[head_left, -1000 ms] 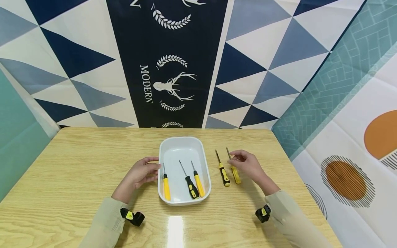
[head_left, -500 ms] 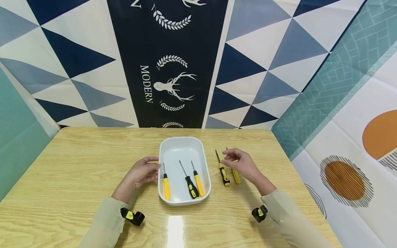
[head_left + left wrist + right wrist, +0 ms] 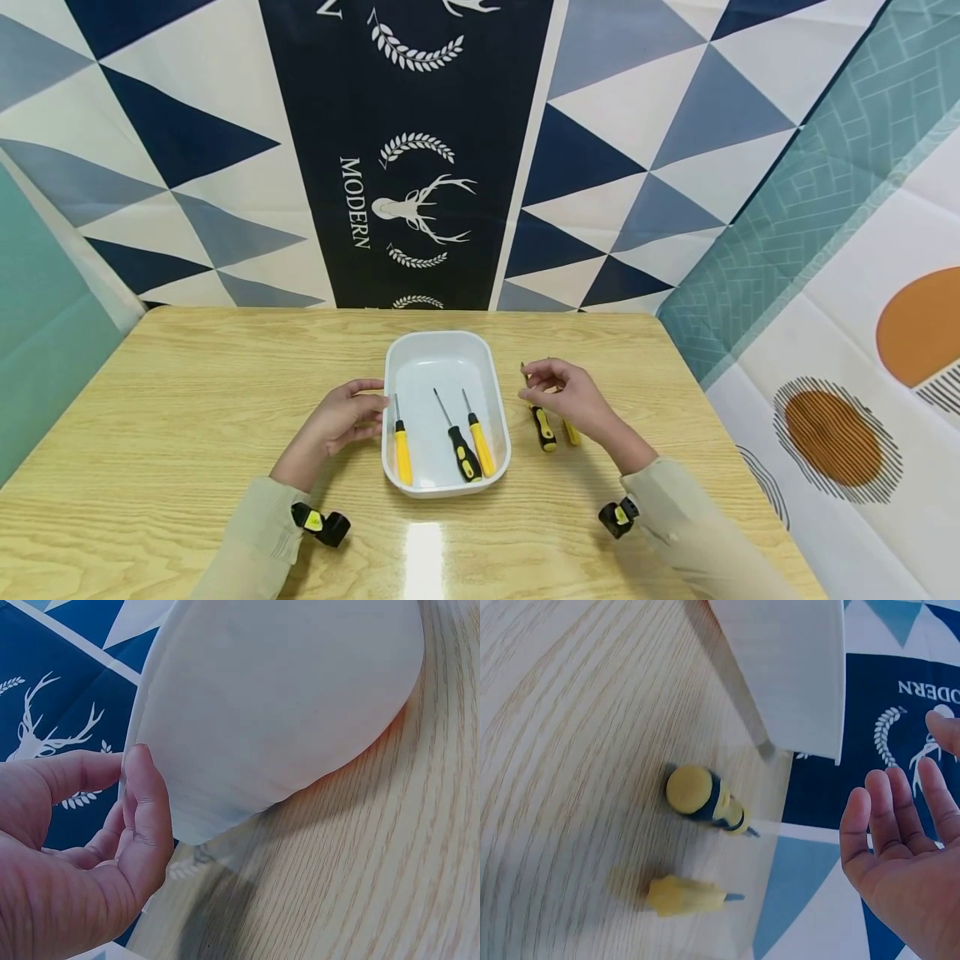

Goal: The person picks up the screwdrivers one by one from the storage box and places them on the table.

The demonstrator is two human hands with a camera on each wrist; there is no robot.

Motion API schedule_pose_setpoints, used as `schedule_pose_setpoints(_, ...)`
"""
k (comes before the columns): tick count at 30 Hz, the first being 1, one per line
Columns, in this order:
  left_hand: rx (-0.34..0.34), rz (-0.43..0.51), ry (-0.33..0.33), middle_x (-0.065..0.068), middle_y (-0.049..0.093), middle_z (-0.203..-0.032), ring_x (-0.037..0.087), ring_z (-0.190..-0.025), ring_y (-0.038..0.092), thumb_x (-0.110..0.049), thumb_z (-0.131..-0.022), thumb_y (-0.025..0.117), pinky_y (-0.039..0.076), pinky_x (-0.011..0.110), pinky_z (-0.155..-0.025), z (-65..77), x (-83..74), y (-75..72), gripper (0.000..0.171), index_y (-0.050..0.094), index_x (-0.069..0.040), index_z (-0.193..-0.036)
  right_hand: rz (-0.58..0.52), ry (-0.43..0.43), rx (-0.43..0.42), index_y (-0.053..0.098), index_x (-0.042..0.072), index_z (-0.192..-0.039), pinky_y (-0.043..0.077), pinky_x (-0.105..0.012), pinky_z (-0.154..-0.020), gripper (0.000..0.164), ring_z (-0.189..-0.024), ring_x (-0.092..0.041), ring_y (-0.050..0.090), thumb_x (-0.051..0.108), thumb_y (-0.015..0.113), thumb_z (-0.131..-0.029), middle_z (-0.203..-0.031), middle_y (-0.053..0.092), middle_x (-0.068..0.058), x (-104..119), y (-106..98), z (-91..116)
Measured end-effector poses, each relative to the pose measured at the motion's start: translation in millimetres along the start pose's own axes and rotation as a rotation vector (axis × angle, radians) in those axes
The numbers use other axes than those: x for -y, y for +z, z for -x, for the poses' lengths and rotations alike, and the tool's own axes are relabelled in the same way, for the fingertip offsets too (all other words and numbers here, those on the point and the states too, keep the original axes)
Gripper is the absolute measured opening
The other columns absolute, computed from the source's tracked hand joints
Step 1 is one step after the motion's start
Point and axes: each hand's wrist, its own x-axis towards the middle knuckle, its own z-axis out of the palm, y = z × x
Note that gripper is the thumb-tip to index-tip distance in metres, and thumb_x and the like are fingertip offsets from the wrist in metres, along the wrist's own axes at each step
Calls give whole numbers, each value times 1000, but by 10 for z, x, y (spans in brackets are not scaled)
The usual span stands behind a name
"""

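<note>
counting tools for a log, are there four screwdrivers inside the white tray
No, the white tray holds three screwdrivers; two more lie on the table.

Light wood-grain worktop (image 3: 187, 417). Directly on it: white rectangular tray (image 3: 442, 350) near the middle; just right of it, black-and-yellow screwdriver (image 3: 543, 427) and yellow screwdriver (image 3: 572, 432), side by side.

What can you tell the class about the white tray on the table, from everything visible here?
The white tray is a rounded rectangular dish with raised walls and looks like smooth plastic. It sits flat on the wooden table, long side running away from the person. Three screwdrivers lie inside, handles towards the near end. The left hand rests against its left wall, thumb at the rim. The right hand stays apart from it.
</note>
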Motion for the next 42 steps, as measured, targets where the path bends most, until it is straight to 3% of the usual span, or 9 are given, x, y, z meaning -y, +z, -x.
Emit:
schedule_pose_setpoints(5,-3,-1,-2,6,56,-86,12,-71,57,-14,-83,59,54,26,-66,-1,-2,1,50,37,-3,-127,6,-15,15,58,16,-106,49,-28,-69,35,-86,-19,54,31,67,-76,-97,58,-7,-95,67,-74)
schedule_pose_setpoints(18,1,1,4,6,57,-86,12,-71,57,-15,-83,58,54,25,-66,-15,9,-3,50,37,-3,-127,-18,-26,44,57,7,-109,49,-27,-70,40,-83,-18,53,26,69,-75,-93,58,-6,-23,229,-132)
schedule_pose_setpoints(27,-13,-9,3,5,57,-84,12,-71,57,-14,-83,58,54,26,-66,-33,25,2,48,38,-3,-126,-10,-7,35,59,17,-102,48,-28,-70,30,-83,-17,54,25,70,-75,-90,59,-3,27,307,-163)
schedule_pose_setpoints(32,-17,-5,1,5,57,-84,13,-72,57,-14,-82,59,54,26,-66,-46,29,-1,48,39,-4,-125,-13,-17,36,59,10,-104,48,-25,-69,34,-82,-16,54,22,70,-74,-90,59,-6,47,339,-178)
schedule_pose_setpoints(42,-17,6,-21,5,57,-87,13,-72,57,-14,-83,58,54,27,-67,-54,28,-11,47,40,-7,-125,-34,-20,79,57,6,-106,47,-25,-70,31,-84,-23,53,12,67,-77,-93,58,-15,333,370,-72)
